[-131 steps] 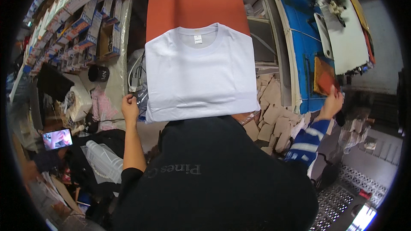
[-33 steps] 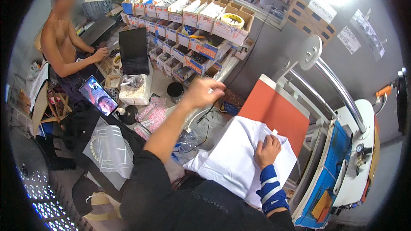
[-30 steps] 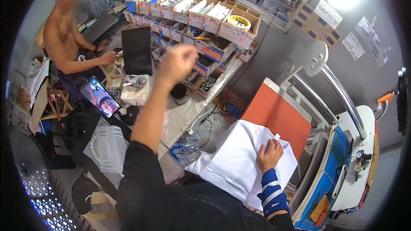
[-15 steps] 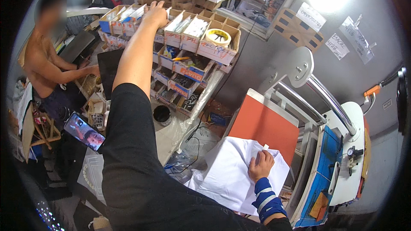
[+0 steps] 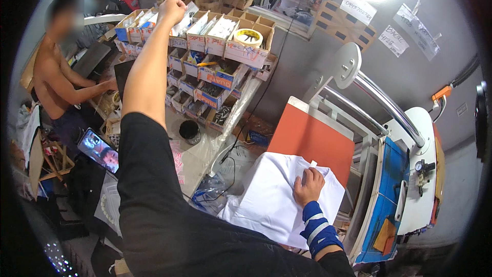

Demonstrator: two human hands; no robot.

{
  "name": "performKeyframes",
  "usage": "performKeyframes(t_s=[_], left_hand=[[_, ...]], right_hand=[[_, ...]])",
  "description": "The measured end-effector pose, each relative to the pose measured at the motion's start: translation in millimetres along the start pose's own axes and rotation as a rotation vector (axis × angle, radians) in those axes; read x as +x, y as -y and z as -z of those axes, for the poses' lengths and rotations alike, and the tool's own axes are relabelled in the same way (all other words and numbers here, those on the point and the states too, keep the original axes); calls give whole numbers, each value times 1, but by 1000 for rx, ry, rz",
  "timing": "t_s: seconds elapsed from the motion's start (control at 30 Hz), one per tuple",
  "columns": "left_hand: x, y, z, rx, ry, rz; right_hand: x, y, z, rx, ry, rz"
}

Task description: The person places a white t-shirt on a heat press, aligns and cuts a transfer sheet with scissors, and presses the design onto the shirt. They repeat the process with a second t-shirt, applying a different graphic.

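My left hand [image 5: 173, 11] is raised over the top row of a cardboard bin rack, its fingers closed in a pinch. A small translucent sheet [image 5: 190, 11] sticks out beside the fingers and appears to be in their grip. At the right, my right hand [image 5: 308, 185], with a blue and white wrap at the wrist, rests on a white shirt [image 5: 274, 184]. Its fingers are bent and pressed together on the cloth, just below a small white tag [image 5: 313, 164]. The shirt lies draped over the near part of an orange-red press pad [image 5: 312, 136].
The labelled cardboard bins [image 5: 238, 51] stand in tiers, with a tape roll [image 5: 248, 38] in one. A press arm [image 5: 389, 107] rises behind the pad. A black cup [image 5: 189, 131] and a phone [image 5: 98, 152] are nearer. Another person [image 5: 61, 77] works at the left.
My left hand has lifted up out of the bins, closing its fingers, with the translucent sheet now showing beside it. My right hand stays on the shirt, fingers slightly more bent.
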State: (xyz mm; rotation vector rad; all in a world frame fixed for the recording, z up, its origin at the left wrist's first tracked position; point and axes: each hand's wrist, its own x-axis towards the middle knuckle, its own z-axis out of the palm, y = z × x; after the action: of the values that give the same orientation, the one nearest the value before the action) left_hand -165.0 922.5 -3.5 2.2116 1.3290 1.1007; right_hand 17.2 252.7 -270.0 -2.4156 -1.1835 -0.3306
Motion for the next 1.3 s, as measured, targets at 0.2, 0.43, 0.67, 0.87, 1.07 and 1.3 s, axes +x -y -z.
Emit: performKeyframes(t_s=[0.2, 0.43, 0.67, 0.87, 1.07, 1.3], left_hand=[[-212, -76, -33, -1061, 356, 66], [-578, -128, -80, -1248, 1070, 875], [-629, -182, -107, -1079, 1212, 704], [-578, -176, -133, -500, 650, -237], [-563, -172, -161, -369, 551, -580], [-571, -159, -191, -298, 580, -623]], right_hand=[[-17, -29, 11, 181, -290, -35], [-79, -9, 92, 942, 234, -341], [-67, -32, 88, 1090, 519, -551], [16, -65, 45, 564, 427, -441], [-3, -54, 61, 172, 150, -232], [-37, -67, 40, 24, 80, -20]])
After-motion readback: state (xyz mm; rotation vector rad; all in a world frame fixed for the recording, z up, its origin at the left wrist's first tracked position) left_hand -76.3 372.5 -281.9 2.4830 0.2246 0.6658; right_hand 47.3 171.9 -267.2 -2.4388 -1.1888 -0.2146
